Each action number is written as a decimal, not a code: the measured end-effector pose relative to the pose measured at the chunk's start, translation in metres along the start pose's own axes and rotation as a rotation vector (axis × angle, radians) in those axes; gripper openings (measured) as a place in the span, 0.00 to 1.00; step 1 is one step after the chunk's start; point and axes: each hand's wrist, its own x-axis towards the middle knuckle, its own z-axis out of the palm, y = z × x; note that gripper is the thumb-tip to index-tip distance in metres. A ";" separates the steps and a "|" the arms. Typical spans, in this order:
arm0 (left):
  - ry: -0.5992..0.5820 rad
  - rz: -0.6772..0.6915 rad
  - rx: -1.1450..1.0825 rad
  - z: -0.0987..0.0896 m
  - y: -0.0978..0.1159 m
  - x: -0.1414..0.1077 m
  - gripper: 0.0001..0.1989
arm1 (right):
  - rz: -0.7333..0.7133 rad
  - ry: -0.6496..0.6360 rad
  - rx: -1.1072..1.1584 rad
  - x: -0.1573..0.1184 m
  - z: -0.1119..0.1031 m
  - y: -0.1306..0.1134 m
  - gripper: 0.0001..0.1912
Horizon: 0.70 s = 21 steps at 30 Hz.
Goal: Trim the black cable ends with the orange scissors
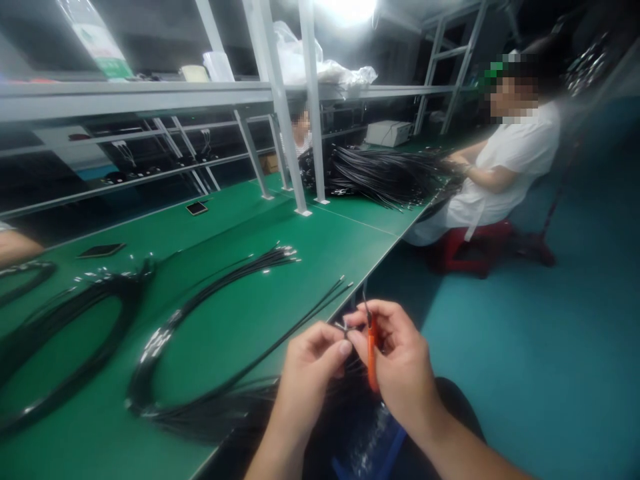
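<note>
My left hand (pixel 320 357) pinches the end of a black cable (pixel 346 329) just off the table's front edge. Orange-handled snips (pixel 371 357) rest in my right hand (pixel 397 347), their dark tip pointing up. The fingertips of both hands meet at the cable end, where a small pale piece shows. A curved bundle of black cables (pixel 143 373) lies on the table to the left, and a few strands (pixel 320 303) with metal tips stretch toward my hands. More cables hang below my hands, partly hidden by them.
The green table (pixel 210 353) carries another cable coil (pixel 100 363), two phones (pixel 103 250) and a large cable heap (pixel 380 175). White posts (pixel 285 120) hold up a shelf (pixel 150 97). A co-worker (pixel 520 153) sits on a red stool (pixel 473 247) at the right.
</note>
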 end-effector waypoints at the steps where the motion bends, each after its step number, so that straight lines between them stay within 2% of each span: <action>1: 0.000 0.000 0.004 0.001 0.001 0.000 0.09 | -0.001 -0.002 -0.015 0.000 0.001 0.000 0.12; 5: 0.017 -0.002 -0.006 0.006 0.003 -0.002 0.09 | -0.023 0.040 -0.074 -0.003 0.004 -0.001 0.12; 9: 0.085 0.007 -0.059 0.011 0.002 -0.003 0.09 | -0.116 0.088 -0.203 -0.008 0.002 0.005 0.14; 12: 0.157 0.048 -0.097 0.008 0.001 -0.003 0.08 | -0.179 0.111 -0.282 -0.013 -0.003 0.012 0.17; 14: 0.162 0.073 -0.111 0.004 -0.001 -0.002 0.06 | -0.168 0.099 -0.290 -0.017 -0.007 0.013 0.17; 16: 0.143 0.093 -0.118 0.000 -0.002 -0.001 0.04 | -0.074 0.051 -0.230 -0.022 -0.009 0.009 0.18; 18: 0.140 0.119 -0.110 -0.002 -0.003 0.001 0.02 | 0.091 -0.060 -0.116 -0.027 -0.010 0.002 0.18; 21: 0.171 0.165 -0.077 -0.004 -0.005 0.002 0.02 | 0.356 -0.236 0.059 -0.028 -0.011 -0.009 0.14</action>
